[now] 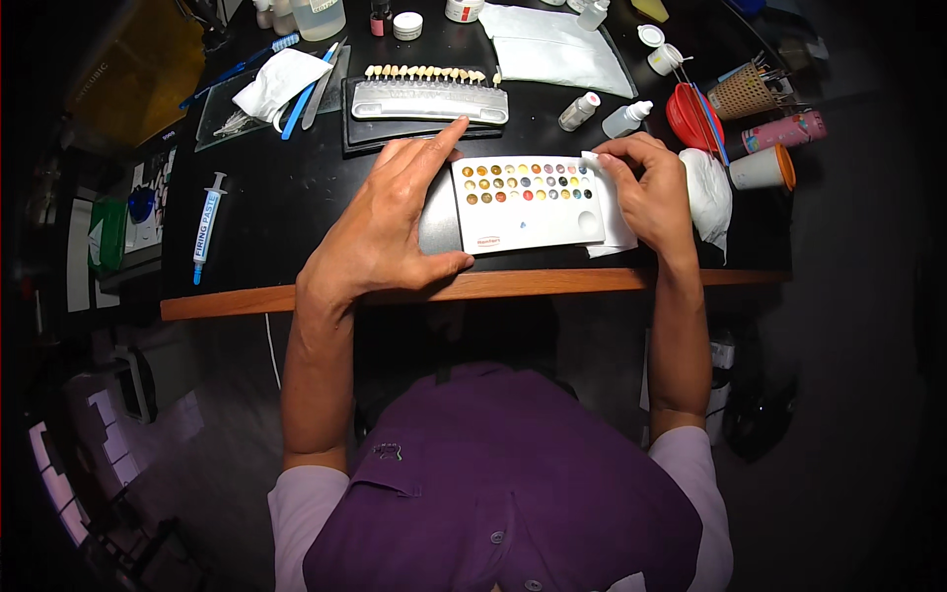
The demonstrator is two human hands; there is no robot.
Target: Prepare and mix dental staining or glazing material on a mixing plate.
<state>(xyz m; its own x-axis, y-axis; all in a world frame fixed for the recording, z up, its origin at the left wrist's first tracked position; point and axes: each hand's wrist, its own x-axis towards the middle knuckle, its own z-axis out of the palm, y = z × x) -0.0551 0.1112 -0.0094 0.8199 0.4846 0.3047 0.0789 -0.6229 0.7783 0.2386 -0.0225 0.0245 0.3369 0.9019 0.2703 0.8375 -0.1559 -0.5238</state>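
Observation:
A white paint palette (538, 222) with rows of small coloured wells lies near the table's front edge. My left hand (380, 222) spans its left side, the thumb at the lower corner and fingers at the upper corner, with the index finger stretched beyond. At the palette's upper right corner, my right hand (646, 183) is closed in a pinch on a white tissue (614, 222). Part of that tissue hangs down along the palette's right edge. Behind the palette stands a tooth shade guide (429, 102), with a row of tooth-coloured tabs on top.
A syringe (208, 229) lies at the left. Tweezers (321, 89) and a crumpled tissue (281, 84) rest on a glass plate. Two small bottles (579, 111) (626, 119), a red bowl (693, 116), a cup (762, 169) and a crumpled white cloth (706, 192) stand at the right.

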